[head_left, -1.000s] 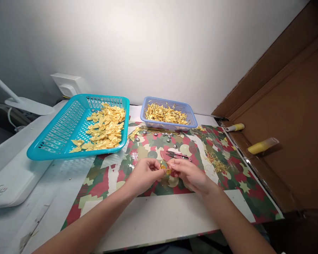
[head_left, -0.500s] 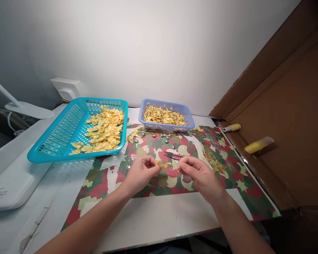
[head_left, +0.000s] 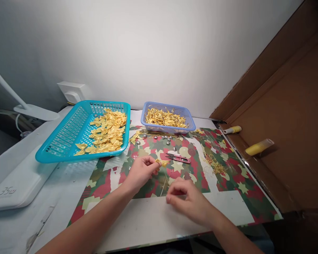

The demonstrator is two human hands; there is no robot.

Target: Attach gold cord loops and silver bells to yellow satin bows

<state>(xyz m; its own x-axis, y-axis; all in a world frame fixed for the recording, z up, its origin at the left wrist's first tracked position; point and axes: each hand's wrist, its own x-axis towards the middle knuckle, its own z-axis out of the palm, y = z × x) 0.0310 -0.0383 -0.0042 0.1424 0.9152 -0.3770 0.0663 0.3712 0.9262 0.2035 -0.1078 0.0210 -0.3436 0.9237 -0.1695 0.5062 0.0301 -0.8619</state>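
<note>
Bow [head_left: 162, 162], one, partly hidden, pinched in the left hand [head_left: 141, 173]; right hand [head_left: 190, 201] curled, contents unclear; two baskets [head_left: 64, 133], bows [head_left: 111, 128] heaped uncountably.

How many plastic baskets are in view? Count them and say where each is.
2: the larger teal basket at the left, and the smaller lavender-blue basket to its right, at the centre back. Both hold yellow bows; no further basket seems hidden.
</note>
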